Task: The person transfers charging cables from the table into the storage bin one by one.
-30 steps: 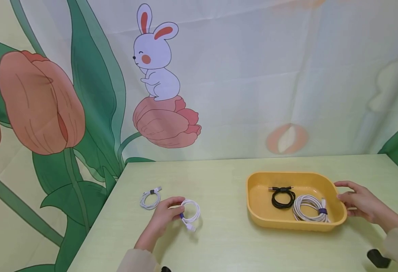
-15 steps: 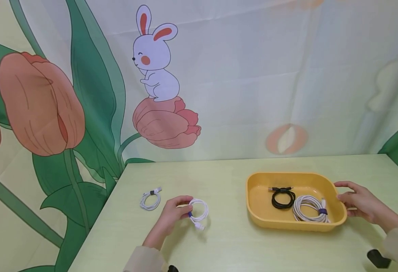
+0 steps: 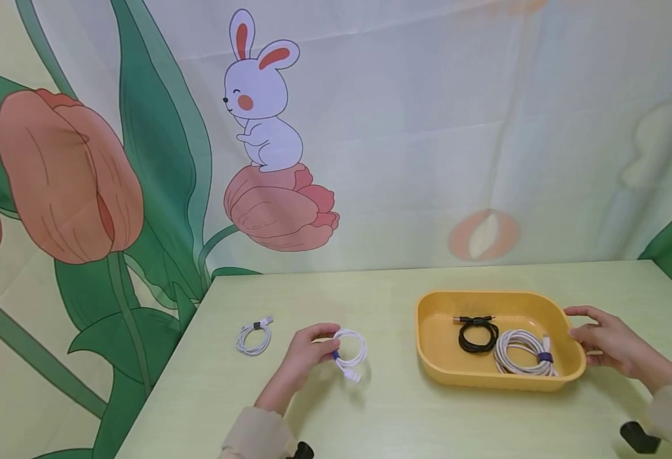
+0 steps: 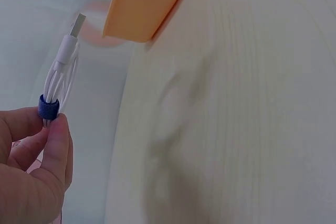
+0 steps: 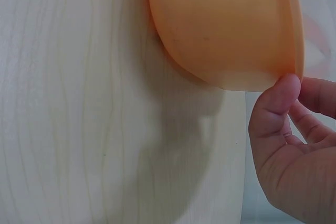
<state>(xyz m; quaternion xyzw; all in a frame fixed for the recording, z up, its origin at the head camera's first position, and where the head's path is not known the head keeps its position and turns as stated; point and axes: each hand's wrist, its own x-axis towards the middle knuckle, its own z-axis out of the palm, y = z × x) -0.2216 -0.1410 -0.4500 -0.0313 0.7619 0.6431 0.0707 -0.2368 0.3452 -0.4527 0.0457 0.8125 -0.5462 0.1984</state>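
My left hand [image 3: 307, 351] pinches a coiled white cable [image 3: 351, 351] by its blue tie, lifted slightly over the table left of centre. In the left wrist view the coiled white cable [image 4: 59, 82] hangs from my finger and thumb, its USB plug pointing away. A yellow tray [image 3: 433, 360] stands to the right, holding a black coiled cable [image 3: 477, 333] and a larger white coiled cable [image 3: 524, 351]. My right hand [image 3: 606, 341] holds the tray's right rim; its thumb touches the yellow tray [image 5: 231, 24] in the right wrist view. A small white coiled cable [image 3: 254, 336] lies on the table at the left.
The pale green table [image 3: 382, 408] backs onto a printed curtain with a rabbit [image 3: 261, 95] and tulips. A small black object [image 3: 637, 437] sits at the table's near right corner by my sleeve.
My left hand has carried the white cable with the blue tie to the right, toward the tray. My right hand and the tray have stayed put.
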